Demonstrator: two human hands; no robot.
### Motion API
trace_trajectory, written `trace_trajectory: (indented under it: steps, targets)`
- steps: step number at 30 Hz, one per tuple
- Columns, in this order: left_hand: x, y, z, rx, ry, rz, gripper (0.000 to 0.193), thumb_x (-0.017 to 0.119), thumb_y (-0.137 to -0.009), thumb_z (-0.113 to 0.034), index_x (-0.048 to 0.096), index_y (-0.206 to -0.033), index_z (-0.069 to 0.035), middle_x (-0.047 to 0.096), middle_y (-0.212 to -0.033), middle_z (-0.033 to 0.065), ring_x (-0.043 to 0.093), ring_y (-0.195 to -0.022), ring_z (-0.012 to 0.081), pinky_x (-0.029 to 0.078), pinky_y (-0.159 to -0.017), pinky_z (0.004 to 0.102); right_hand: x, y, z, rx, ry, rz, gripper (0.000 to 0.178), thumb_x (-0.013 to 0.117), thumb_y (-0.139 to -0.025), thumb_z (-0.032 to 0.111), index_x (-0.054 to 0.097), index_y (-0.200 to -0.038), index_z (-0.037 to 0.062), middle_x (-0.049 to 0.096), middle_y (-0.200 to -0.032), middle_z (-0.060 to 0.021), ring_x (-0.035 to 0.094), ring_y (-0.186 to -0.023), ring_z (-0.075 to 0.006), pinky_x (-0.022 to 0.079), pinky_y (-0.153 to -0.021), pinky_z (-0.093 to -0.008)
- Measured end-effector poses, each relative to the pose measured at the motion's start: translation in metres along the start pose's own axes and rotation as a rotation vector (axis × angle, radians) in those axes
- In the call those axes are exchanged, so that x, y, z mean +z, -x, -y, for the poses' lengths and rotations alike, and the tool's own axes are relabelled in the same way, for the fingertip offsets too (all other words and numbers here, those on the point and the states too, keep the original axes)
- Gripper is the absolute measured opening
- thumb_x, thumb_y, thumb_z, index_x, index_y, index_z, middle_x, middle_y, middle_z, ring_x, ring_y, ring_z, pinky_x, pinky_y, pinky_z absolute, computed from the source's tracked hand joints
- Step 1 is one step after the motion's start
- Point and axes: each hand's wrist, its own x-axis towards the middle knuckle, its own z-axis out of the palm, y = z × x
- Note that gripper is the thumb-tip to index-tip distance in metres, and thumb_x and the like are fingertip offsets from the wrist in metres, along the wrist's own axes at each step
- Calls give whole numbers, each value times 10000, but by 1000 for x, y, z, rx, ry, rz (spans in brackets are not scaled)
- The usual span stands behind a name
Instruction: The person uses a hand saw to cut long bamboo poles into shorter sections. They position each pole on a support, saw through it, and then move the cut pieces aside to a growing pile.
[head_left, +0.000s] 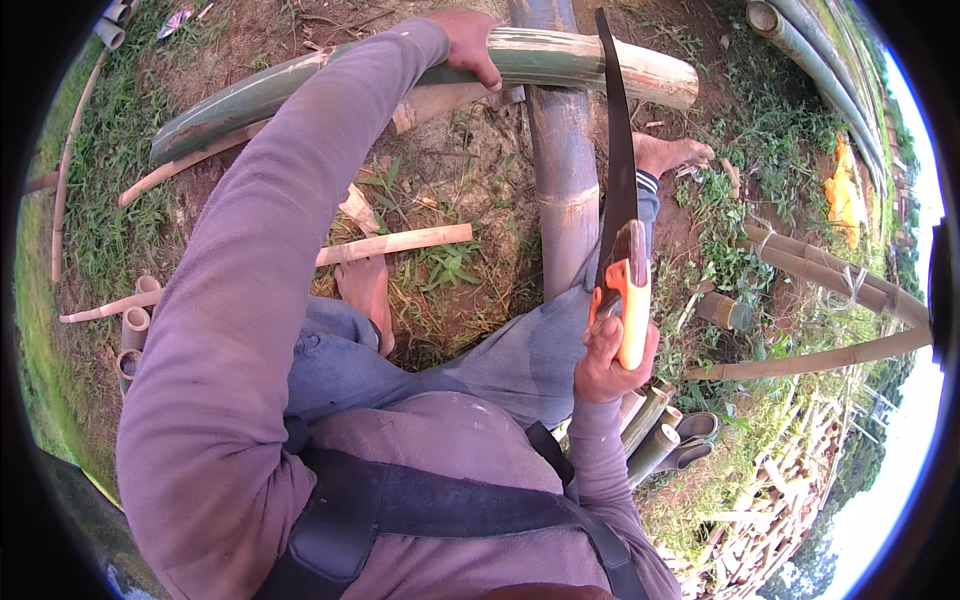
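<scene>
A thick green bamboo pole (560, 58), scraped pale along its top, lies crosswise at the far side. Its right end is cut to a pale face. My left hand (465, 45) is closed over it, thumb on the near side. My right hand (612, 362) grips the orange handle of a handsaw (620, 170), whose long dark blade points away from me. In this view the blade passes across the pole near its right end; whether the teeth touch it I cannot tell. Under the pole runs a thicker greyish bamboo log (565, 190), between my legs.
A split bamboo strip (400, 243) lies by my bare left foot (365, 295). Cut bamboo pieces (655, 445) are bundled beside my right forearm. Tied bamboo poles (830, 275) and an orange cloth or bag (845, 195) are at the right. Long poles (815, 60) lie at the far right.
</scene>
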Motion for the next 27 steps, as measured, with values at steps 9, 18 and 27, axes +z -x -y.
trace_trajectory:
  steps: [9,18,27]
  targets:
    - [-3,-10,-8,49,58,-14,902,924,-604,-463,689,-1375,-60,775,-1213,216,751,-1110,385,574,-1008,445,101,-144,-13,-95,-40,-88,199,795,-1001,129,653,-1033,-6,637,-738,-19,567,-642,-90,479,-602,-283]
    - [5,-13,12,65,151,71,770,929,-601,-556,789,-1169,-55,800,-1093,190,764,-988,336,587,-907,441,-11,26,-9,-27,-39,-12,253,691,-1076,192,555,-1108,-19,644,-763,-56,611,-571,-102,507,-525,-246]
    - [-5,-16,3,100,176,64,833,945,-613,-399,707,-1330,-50,785,-1177,194,756,-1058,347,566,-980,427,75,-117,-7,-38,-16,6,165,768,-1009,79,666,-1070,-35,696,-815,-68,632,-700,-101,517,-641,-281]
